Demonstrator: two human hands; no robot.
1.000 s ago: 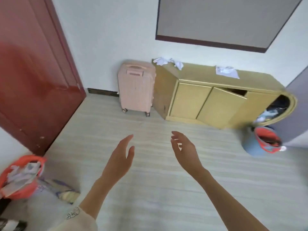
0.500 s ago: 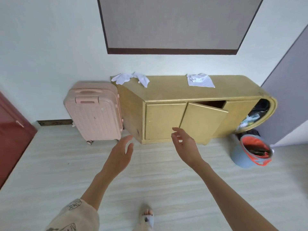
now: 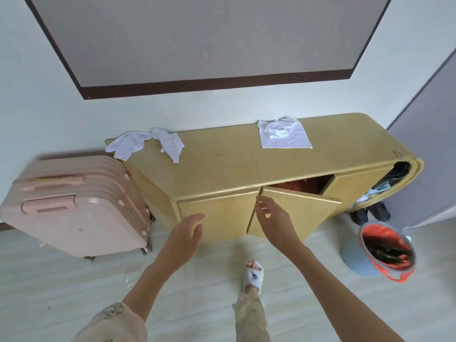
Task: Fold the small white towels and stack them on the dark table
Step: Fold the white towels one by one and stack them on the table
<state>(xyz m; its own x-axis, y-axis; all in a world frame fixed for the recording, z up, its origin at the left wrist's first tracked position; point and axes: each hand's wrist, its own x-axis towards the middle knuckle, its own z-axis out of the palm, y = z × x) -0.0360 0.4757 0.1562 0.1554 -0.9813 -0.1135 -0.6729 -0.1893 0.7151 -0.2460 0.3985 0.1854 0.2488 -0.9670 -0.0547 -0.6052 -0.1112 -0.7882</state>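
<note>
Two crumpled white towels lie on top of a yellow cabinet [image 3: 232,166]: one [image 3: 128,145] hangs over its left end, another [image 3: 171,146] lies just right of it. Toward the right end a flat white towel [image 3: 290,139] carries a bunched towel [image 3: 278,128] on top. My left hand [image 3: 182,239] and my right hand [image 3: 274,220] are raised in front of the cabinet doors, fingers relaxed, holding nothing, short of the towels. No dark table is in view.
A pink suitcase [image 3: 74,206] stands left of the cabinet. One cabinet door [image 3: 291,213] hangs ajar. A blue bucket with an orange rim [image 3: 380,250] sits on the floor at right, dark clothes behind it. My slippered foot [image 3: 254,274] is on the pale floor.
The view has swung right and closed in on the cabinet; the red door and orange basket have left the frame. Both hands stay raised and empty, now in front of the cabinet doors.
</note>
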